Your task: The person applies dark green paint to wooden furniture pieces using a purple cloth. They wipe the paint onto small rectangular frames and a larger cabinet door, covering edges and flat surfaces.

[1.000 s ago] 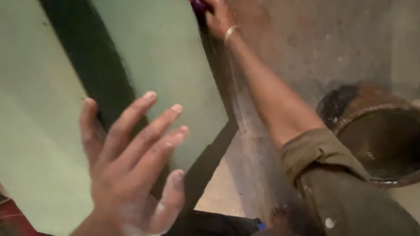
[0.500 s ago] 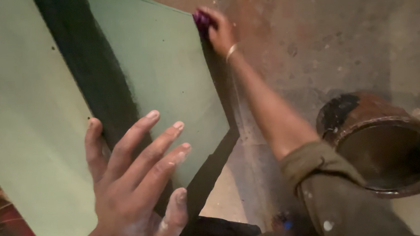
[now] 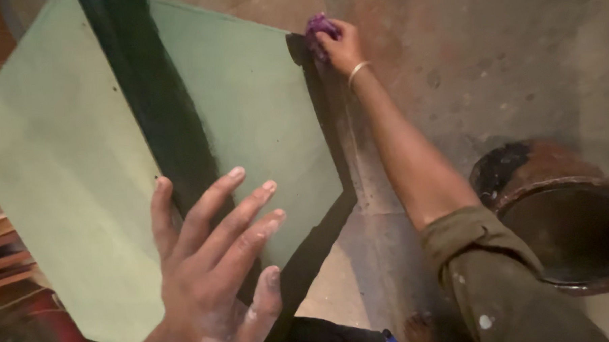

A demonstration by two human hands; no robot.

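**Purple rag drawn down the far edge of a pale green board**

Since the earlier frame, the right hand (image 3: 339, 45) has been brought lower along the far edge of the flat, pale green, matt-painted rectangular board (image 3: 249, 126), and the left hand (image 3: 214, 275) has been shifted slightly but kept spread on the near part of the same board.

A crumpled purple rag (image 3: 320, 27) is gripped in the closed fingers of the right hand and is pressed against the board's upper far corner, where a dark, unpainted edge is seen. A thin metal bangle (image 3: 357, 71) is worn on the right wrist, and a rolled olive-green sleeve with pale paint flecks (image 3: 497, 279) is seen further up that arm.

The left hand is held open, fingers splayed and flat, with whitish dust on the palm and fingertips; nothing is gripped by it. Under and beyond its fingers, a wide dark green, nearly black band (image 3: 161, 122) is seen running between this board and a second pale green panel (image 3: 61, 173) lying to the left of the left hand. Small dark specks are visible along the band's border.

To the right of the right forearm, a round, rusty, dark metal drum (image 3: 562, 209) is standing on the stained concrete floor (image 3: 490, 63), well apart from the board.
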